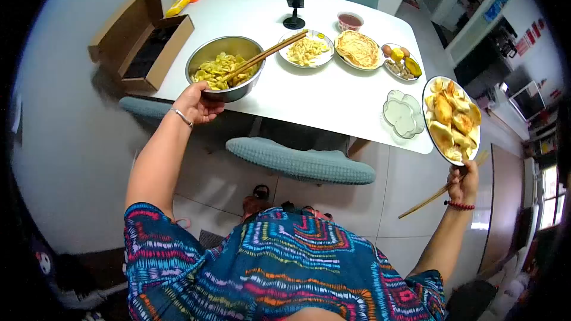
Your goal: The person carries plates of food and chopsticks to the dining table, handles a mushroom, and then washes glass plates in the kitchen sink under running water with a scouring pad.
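My left hand (201,104) is closed on the near rim of a steel mixing bowl (242,90) at the table's left front edge. Yellow-green sliced food (217,71) fills part of the bowl, and long wooden chopsticks (270,51) lie across it, reaching toward a plate of pale shreds (307,52). Off the table's right edge, my right hand (463,183) grips the lower rim of a white plate (429,120), which carries several golden-brown fried pieces (461,120). A second pair of chopsticks (423,207) is held in that same hand, pointing down to the left.
On the white table (297,104) stand a stack of flatbreads (359,49), a small plate with eggs (397,53), a bowl of reddish liquid (350,21), a clear lobed dish (403,114), a black stand (294,21) and an open cardboard box (169,53). A teal chair (300,160) is in front.
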The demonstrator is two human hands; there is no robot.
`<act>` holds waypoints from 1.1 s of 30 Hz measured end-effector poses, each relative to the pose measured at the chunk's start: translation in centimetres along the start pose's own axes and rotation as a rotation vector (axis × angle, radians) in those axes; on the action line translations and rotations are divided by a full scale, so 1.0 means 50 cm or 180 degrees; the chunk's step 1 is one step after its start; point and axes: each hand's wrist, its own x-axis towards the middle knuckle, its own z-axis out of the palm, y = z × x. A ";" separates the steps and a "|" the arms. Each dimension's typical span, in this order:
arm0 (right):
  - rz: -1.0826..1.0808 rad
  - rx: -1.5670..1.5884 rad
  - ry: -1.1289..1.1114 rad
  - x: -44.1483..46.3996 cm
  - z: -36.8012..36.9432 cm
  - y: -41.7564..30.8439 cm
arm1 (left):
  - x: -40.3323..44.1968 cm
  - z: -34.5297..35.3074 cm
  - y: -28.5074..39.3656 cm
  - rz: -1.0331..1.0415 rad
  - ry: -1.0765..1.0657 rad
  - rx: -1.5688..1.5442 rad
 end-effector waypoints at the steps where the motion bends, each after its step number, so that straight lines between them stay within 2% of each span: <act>1: 0.0000 -0.0059 -0.0151 0.028 0.051 0.003 | 0.067 -0.020 0.048 -0.0125 -0.0047 0.0046; 4: -0.0238 -0.0165 0.0190 0.055 0.207 0.013 | 0.213 -0.082 0.131 -0.0255 -0.0172 0.0330; 9: -0.0054 -0.0093 0.0329 0.100 0.393 0.038 | 0.377 -0.154 0.207 -0.0479 -0.0118 0.0423; 12: -0.0045 -0.0103 0.0106 0.141 0.458 0.065 | 0.450 -0.185 0.231 -0.0555 -0.0087 0.0411; 17: -0.0017 0.0055 -0.0104 0.167 0.715 0.170 | 0.640 -0.294 0.335 -0.0693 -0.0339 0.0414; 21: 0.0129 0.0129 0.0093 0.201 0.744 0.193 | 0.649 -0.278 0.352 -0.0575 -0.0332 0.0486; 22: 0.0254 0.0222 -0.0099 0.207 0.750 0.204 | 0.648 -0.279 0.357 -0.0501 -0.0275 0.0537; 25: 0.0451 0.0253 -0.0021 0.219 0.778 0.240 | 0.661 -0.291 0.360 -0.0418 -0.0232 0.0622; 27: 0.0418 0.0005 0.0038 0.228 0.789 0.269 | 0.659 -0.290 0.359 -0.0409 -0.0248 0.0503; 31: 0.0773 0.0110 0.0216 0.249 0.834 0.338 | 0.685 -0.299 0.354 -0.0303 -0.0224 0.0202; 32: 0.0817 0.0069 0.0298 0.256 0.848 0.356 | 0.708 -0.313 0.350 -0.0379 -0.0449 -0.0240; 33: 0.0861 0.0029 0.0380 0.265 0.855 0.371 | 0.705 -0.308 0.354 -0.0382 -0.0469 -0.0215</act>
